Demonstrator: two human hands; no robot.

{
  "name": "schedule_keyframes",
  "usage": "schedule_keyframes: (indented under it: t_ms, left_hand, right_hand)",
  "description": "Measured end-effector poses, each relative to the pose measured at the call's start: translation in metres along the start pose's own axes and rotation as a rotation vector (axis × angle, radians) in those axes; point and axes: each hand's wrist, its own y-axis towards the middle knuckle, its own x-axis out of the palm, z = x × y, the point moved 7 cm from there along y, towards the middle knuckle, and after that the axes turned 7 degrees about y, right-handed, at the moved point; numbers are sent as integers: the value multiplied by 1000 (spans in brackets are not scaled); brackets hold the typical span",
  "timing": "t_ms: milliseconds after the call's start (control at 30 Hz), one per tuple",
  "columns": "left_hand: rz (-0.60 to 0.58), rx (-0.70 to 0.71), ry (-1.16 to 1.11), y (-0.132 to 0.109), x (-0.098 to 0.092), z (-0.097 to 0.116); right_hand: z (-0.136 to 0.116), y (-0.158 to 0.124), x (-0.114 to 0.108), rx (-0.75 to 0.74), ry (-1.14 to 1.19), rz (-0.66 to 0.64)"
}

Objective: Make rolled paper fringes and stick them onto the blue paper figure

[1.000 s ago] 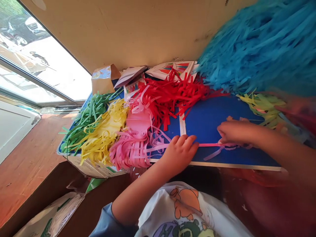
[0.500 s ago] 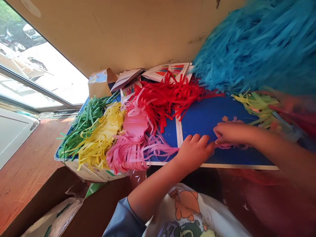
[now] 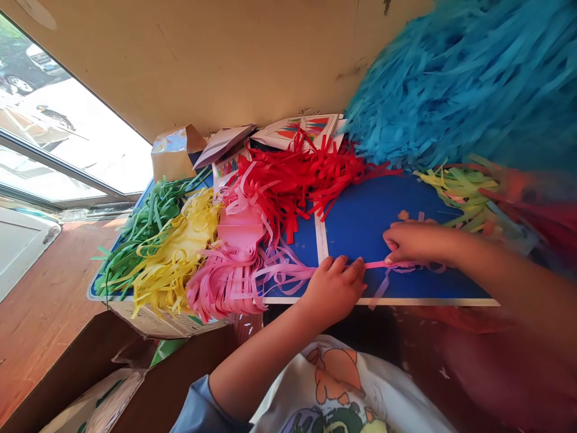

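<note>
A lilac paper tassel point(image 3: 288, 270) lies along the front of the blue tabletop point(image 3: 360, 216), with fringe at both ends and a twisted pink band in the middle. Closed over its left part is my left hand point(image 3: 336, 288), palm down, fringe spilling out to the left. My right hand point(image 3: 412, 242) pinches the far end of the pink band, more fringe showing below it. Between the two hands the band runs straight. The fingertips of my right hand are partly hidden.
Fringed paper bundles lie to the left: green point(image 3: 155, 216), yellow point(image 3: 180, 246), pink point(image 3: 241, 231) and red point(image 3: 302, 180). A large blue fringe heap point(image 3: 451, 96) is at the back right, mixed scraps point(image 3: 464, 192) below it. An open cardboard box point(image 3: 180, 373) stands at lower left.
My left hand has moved left and slightly down, away from my right hand, exposing the pink band between them. The camera view has shifted slightly.
</note>
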Motion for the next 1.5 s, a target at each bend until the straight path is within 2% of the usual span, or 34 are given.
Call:
schedule_keyframes:
  t_ms: [167,333,533,800,867,933,1033,1067,1100,1133,1233,1400,1500]
  left_hand:
    - [64,-15,80,-16,-3,-6]
    - [41,-36,101,-32,-4,-16]
    - [66,-103,63,-52,-5,-33]
    - [64,-128,11,-67,-5,-47]
    - [67,-123,7,-67,-5,-47]
    - [76,-128,3,-67,-4,-47]
    - [90,-140,-10,-68,-3,-47]
    - [95,-142,-12,-68,-3,-48]
    - [101,-143,-13,-68,-3,-48]
    - [107,-146,-13,-68,-3,-48]
    - [119,-150,-11,-69,-2,-49]
    - [132,-160,-14,-70,-3,-48]
    - [203,-229,-24,-65,-15,-48]
  right_hand:
    - [3,2,5,5,-16,-66]
    - [5,1,6,21,-6,-86]
    - [6,3,8,-7,44,-45]
    - [22,12,20,-135,424,-112]
    - [26,7,13,-197,488,11]
    - [23,-7,1,-261,504,285]
    - [-8,-43,-5,-450,350,770]
    - [-26,-54,1,-531,252,872]
    - [-45,-61,10,-607,129,922]
    - [-60,-65,19,-623,19,959]
    - [-87,-63,38,-597,-233,1014]
    - [-91,-63,41,-588,-418,1048]
    - [-91,-74,36,-595,-404,1080]
